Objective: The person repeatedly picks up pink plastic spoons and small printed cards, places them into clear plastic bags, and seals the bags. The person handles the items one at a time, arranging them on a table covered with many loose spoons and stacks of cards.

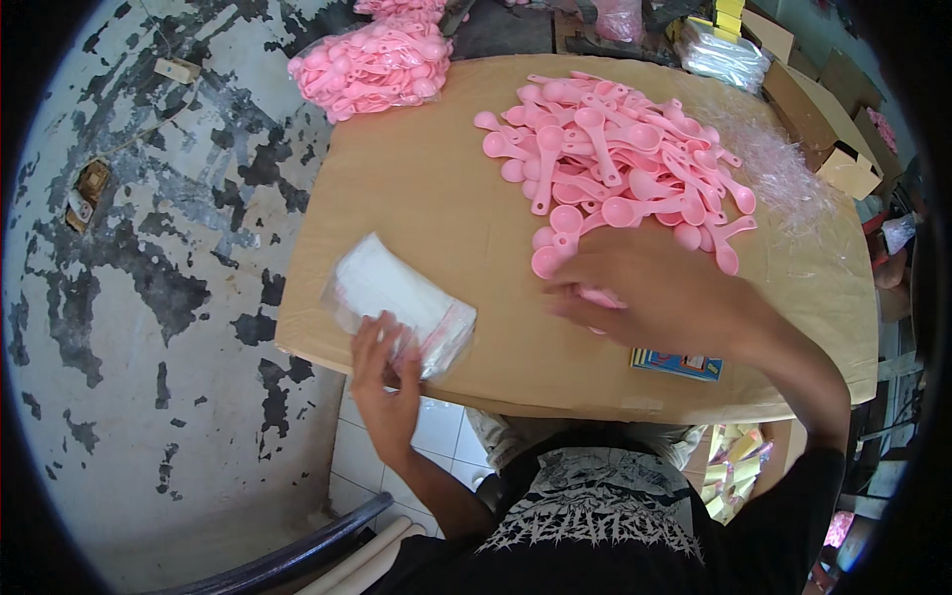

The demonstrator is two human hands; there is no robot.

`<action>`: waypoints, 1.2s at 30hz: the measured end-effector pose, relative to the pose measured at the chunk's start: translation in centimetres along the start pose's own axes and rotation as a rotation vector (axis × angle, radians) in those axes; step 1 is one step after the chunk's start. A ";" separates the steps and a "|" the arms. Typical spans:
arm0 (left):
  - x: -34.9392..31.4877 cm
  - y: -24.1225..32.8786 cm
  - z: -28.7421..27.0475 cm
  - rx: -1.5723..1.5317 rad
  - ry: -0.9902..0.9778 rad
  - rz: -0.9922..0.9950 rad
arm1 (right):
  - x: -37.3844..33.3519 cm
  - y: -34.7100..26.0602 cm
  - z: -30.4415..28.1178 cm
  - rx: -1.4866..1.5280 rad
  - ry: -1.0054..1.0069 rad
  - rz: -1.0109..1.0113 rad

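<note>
A stack of clear plastic bags [397, 288] lies at the left of the cardboard-covered table. My left hand [382, 372] is at its near edge, thumb and fingers bent on the plastic of a bag. Some pink shows by the fingertips, too blurred to make out. My right hand [664, 293], smeared by motion, is at the near side of a heap of pink measuring spoons [615, 149]. A pink spoon [602, 297] shows beneath its curled fingers; most of it is hidden. Close under that wrist lies a small stack of colourful printed cards [676, 364].
A bag full of pink spoons [372, 64] sits at the far left corner. Loose clear plastic wrap [783, 164] lies on the right, near an open cardboard box [818, 114]. Packs of clear bags [722, 55] stand at the back. A peeling wall [178, 327] borders the left.
</note>
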State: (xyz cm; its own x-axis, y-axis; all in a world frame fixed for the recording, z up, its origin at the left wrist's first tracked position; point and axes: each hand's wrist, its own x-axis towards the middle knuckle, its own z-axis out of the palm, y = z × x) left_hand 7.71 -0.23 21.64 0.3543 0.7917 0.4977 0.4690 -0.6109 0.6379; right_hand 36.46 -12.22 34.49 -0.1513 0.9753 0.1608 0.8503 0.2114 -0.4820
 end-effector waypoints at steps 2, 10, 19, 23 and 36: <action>-0.4 0.4 0.3 0.020 -0.003 0.003 | 5.7 0.7 4.9 0.006 -0.091 -0.031; -0.7 0.8 0.9 0.020 -0.013 0.021 | 14.5 1.6 10.7 0.256 -0.199 -0.027; -0.5 -0.1 1.3 0.144 -0.053 0.104 | 13.5 3.7 8.9 0.145 -0.060 -0.052; -0.4 0.3 0.6 0.171 -0.064 0.068 | 11.2 3.6 5.2 0.276 -0.002 -0.015; -0.6 12.7 8.9 -1.473 -0.415 -0.502 | -6.0 2.1 0.4 0.022 0.056 0.029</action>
State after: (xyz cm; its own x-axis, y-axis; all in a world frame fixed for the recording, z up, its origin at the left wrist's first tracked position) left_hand 20.65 -8.42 24.15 0.7108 0.7020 0.0453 -0.4610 0.4163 0.7837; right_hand 38.98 -17.57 32.15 -0.0975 0.9761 0.1942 0.8426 0.1848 -0.5058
